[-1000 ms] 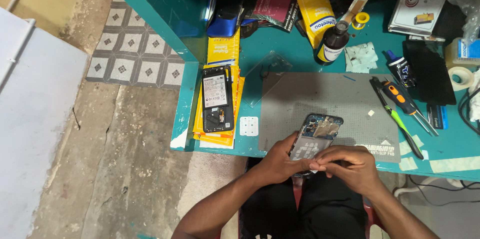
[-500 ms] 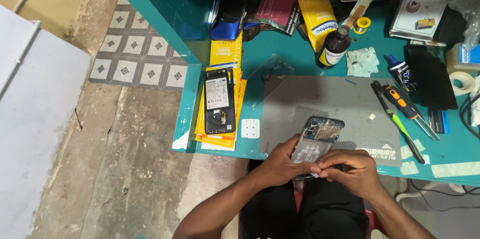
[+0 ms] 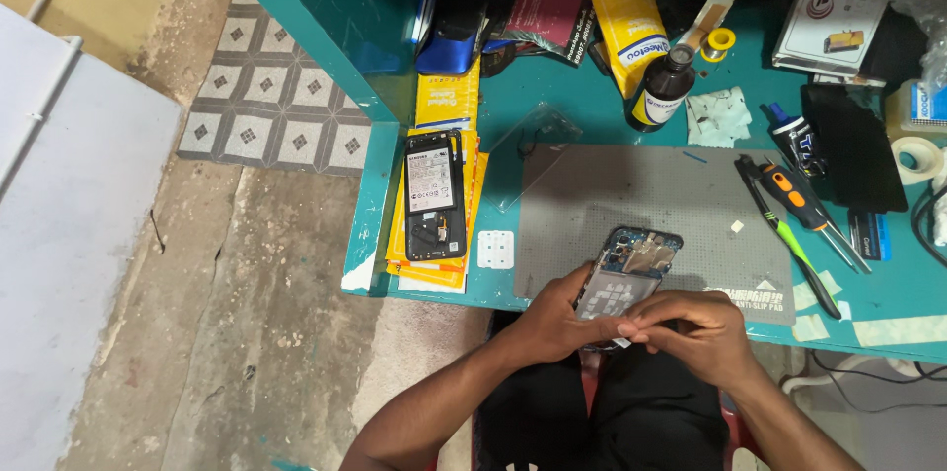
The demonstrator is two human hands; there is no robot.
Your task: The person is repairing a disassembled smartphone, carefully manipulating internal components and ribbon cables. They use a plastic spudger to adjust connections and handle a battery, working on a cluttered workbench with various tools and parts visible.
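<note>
Both hands hold an opened phone [image 3: 626,279] at the near edge of the grey mat [image 3: 641,195] on the table [image 3: 592,116]. The left hand [image 3: 552,318] has its grip clamped on the phone's left side; the right hand [image 3: 695,328] pinches its near end. Screwdrivers [image 3: 789,205] lie to the right.

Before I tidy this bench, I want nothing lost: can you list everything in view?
opened phone: 1, dark with blue frame, back off, on grey mat edge, held by both hands
second opened phone: 1, black, on yellow packets at left
grey mat: 1, grey, bench centre
brown bottle: 1, yellow label, behind mat
screwdrivers: several, orange, green, black, right of mat
tape roll: 1, white, far right
left hand: grips phone
right hand: fingers at phone's lower edge
</note>
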